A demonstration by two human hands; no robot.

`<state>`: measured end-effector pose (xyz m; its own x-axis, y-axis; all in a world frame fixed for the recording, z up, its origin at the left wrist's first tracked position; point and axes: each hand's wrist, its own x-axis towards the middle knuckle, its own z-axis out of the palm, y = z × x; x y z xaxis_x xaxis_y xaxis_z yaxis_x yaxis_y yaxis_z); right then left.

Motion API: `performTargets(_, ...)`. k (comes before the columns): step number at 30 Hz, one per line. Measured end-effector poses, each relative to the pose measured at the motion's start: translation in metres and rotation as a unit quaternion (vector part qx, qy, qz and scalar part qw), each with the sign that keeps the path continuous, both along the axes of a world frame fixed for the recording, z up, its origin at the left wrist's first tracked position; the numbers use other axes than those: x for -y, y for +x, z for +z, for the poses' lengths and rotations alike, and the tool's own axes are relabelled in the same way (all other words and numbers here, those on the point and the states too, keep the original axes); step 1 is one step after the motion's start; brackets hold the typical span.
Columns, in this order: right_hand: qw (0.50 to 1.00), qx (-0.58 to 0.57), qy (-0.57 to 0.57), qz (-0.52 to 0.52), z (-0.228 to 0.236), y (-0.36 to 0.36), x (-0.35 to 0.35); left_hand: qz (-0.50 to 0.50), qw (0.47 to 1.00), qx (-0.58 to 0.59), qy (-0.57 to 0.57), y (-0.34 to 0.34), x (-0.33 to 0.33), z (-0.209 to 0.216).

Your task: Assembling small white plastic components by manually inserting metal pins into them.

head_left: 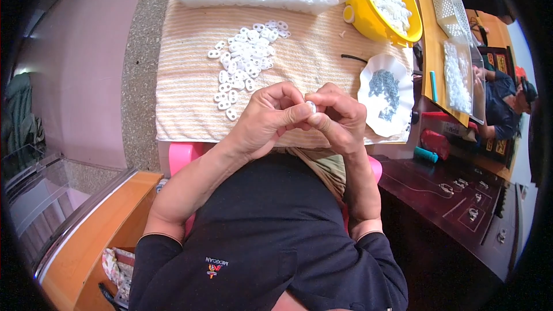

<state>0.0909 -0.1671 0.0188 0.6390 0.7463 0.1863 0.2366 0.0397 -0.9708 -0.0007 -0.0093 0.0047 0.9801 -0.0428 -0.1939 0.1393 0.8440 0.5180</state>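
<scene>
My left hand (pixel 266 118) and my right hand (pixel 341 118) meet over the near edge of a striped towel. Thumbs and fingertips of both pinch a small white plastic piece (pixel 311 106), mostly hidden by the fingers. Beyond them a loose pile of white oval two-holed plastic pieces (pixel 246 52) lies on the towel (pixel 190 69). Close to my right hand stands a white wavy-rimmed dish (pixel 408 83). It holds small dark grey parts (pixel 385 87) and small white parts (pixel 375 106).
At the back are a clear bin (pixel 259 6) of white pieces and a yellow basin (pixel 364 27), also filled with white pieces. A thin black strip (pixel 353 57) lies near the dish. To the right, another person (pixel 502 103) sits at an orange table (pixel 429 34) with a clear tray (pixel 477 80).
</scene>
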Motion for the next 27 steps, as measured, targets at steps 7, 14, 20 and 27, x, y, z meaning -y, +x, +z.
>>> performTargets(7,0.995,-0.098,0.029,0.009,0.005,-0.004,0.001,-0.026,1.0,-0.002,0.011,0.001,0.002,-0.001)
performTargets(14,0.982,-0.181,-0.037,-0.047,0.024,0.014,0.01,-0.023,0.999,-0.03,0.019,0.0,0.002,0.001)
performTargets(20,0.907,0.231,-0.107,-0.334,0.071,0.1,0.004,0.059,0.997,-0.011,0.043,0.002,-0.005,-0.001)
performTargets(27,0.955,0.221,-0.161,-0.116,0.043,0.041,-0.007,0.177,0.983,-0.037,0.028,0.005,-0.022,-0.001)
